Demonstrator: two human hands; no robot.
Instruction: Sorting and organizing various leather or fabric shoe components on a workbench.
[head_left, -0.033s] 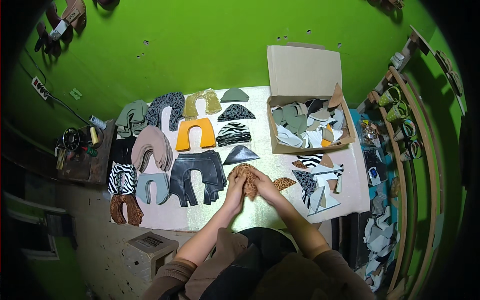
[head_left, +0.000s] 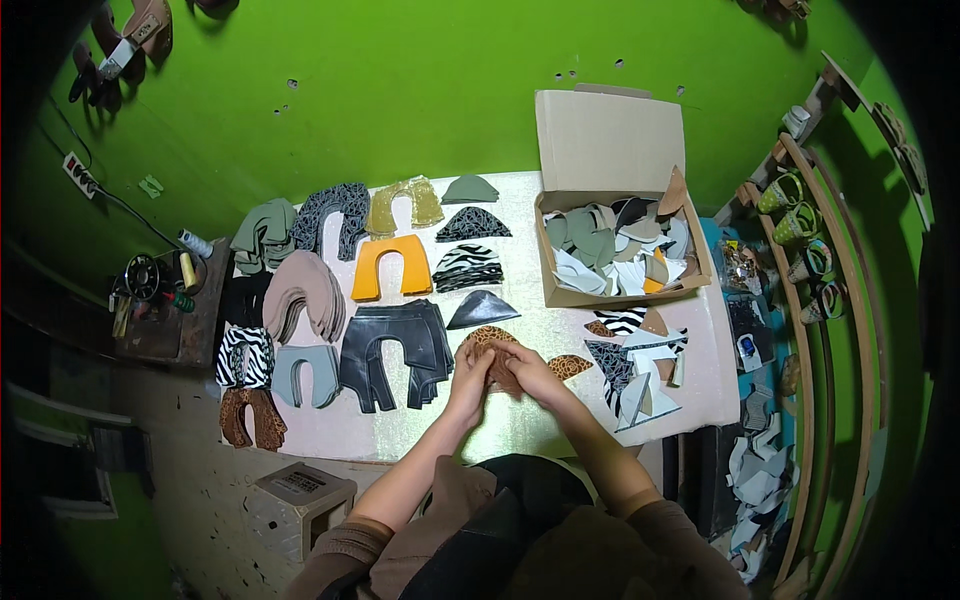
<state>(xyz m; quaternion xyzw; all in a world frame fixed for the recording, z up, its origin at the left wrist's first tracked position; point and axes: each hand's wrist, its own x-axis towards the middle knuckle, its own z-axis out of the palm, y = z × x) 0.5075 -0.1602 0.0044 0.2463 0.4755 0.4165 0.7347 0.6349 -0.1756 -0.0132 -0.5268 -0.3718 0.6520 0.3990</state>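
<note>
A brown leopard-print piece of leather or fabric (head_left: 488, 334) is held between my two hands near the table's front edge. My left hand (head_left: 472, 374) pinches its left side, and my right hand (head_left: 528, 368) grips it from the right, with the fingertips close together. Below the fingers a plainer brown part (head_left: 505, 379) hangs; whether it is a fold, an underside or another layer I cannot tell. Just right of my right hand lies a smaller leopard-print half-round piece (head_left: 569, 367). Beyond my hands rests a black half-round piece (head_left: 484, 310).
Stacks of U-shaped pieces, including orange ones (head_left: 417, 258) and black ones (head_left: 375, 325), cover the table's left. Half-round zebra-print pieces (head_left: 468, 268) lie farther back. An open cardboard box (head_left: 600, 299) of scraps stands back right, with loose offcuts (head_left: 640, 375) before it.
The leopard-print piece has turned or folded in my fingers: its patterned lower part no longer shows, and a plainer brown part does. My hands stay in nearly the same place.
</note>
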